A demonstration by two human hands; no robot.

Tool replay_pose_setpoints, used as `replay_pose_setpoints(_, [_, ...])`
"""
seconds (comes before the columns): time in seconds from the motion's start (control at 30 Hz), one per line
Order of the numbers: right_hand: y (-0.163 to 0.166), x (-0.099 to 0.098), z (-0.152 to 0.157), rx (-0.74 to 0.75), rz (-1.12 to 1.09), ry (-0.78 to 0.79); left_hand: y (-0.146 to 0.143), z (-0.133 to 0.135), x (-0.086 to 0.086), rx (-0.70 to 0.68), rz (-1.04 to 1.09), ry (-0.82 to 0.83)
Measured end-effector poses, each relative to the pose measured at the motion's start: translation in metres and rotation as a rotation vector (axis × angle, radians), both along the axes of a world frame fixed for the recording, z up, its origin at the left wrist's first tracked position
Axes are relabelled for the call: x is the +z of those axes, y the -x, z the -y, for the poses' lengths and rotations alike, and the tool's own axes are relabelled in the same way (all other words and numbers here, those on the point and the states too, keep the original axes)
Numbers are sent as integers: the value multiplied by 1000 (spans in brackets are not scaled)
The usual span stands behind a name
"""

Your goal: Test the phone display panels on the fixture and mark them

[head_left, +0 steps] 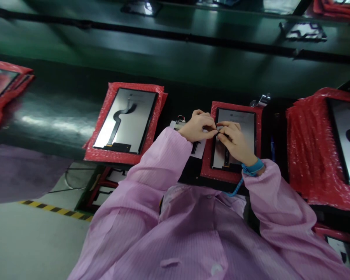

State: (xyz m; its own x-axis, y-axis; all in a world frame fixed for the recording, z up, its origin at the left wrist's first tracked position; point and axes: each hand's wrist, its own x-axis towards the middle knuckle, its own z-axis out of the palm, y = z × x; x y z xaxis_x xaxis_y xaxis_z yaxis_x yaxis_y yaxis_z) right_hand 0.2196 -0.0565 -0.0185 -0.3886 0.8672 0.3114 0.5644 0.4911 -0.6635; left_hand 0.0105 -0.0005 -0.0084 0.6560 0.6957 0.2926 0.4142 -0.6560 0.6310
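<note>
My left hand point(200, 126) and my right hand point(235, 139) meet fingertip to fingertip over the left edge of a display panel point(249, 134). Both are closed in a pinch on a small dark piece, which looks like the free end of the panel's flex cable point(226, 158). My right hand covers the middle of that cable. The panel lies back side up on a red bubble-wrap bag point(207, 169). A blue wrist strap point(252, 168) with a coiled cord circles my right wrist. Beside my left wrist, a white card with a small board point(179, 123) is partly hidden.
Another panel point(140, 116) with its cable rests on red bubble wrap to the left. A tall stack of red bags point(309, 151) with a panel on top stands at right. A metal object point(262, 100) and a blue pen point(272, 147) lie nearby. A purple sleeve point(23, 171) shows at far left.
</note>
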Motion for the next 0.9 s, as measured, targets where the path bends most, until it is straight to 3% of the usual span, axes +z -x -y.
replay_pose_setpoints(0.23, [2,-3,-1,-47,-23,-25,0,6,12,148,2,-124])
replay_pose_setpoints(0.33, [1,0,1,-121,-91,-40,11,30,18,448,114,-281])
replay_pose_setpoints(0.4, [-1,1,2,-193,-129,-56,20,55,11,668,140,-381])
replay_pose_setpoints(0.43, [-2,1,2,-232,-146,-62,24,69,3,713,90,-413])
replay_pose_setpoints(0.53, [-6,2,1,-330,-184,-67,30,105,-27,665,-120,-392])
replay_pose_setpoints(0.63, [-10,4,1,-377,-199,-48,31,121,-49,639,-217,-302])
replay_pose_setpoints(0.9, [-17,14,2,-439,-246,-25,29,122,-49,618,-282,-227])
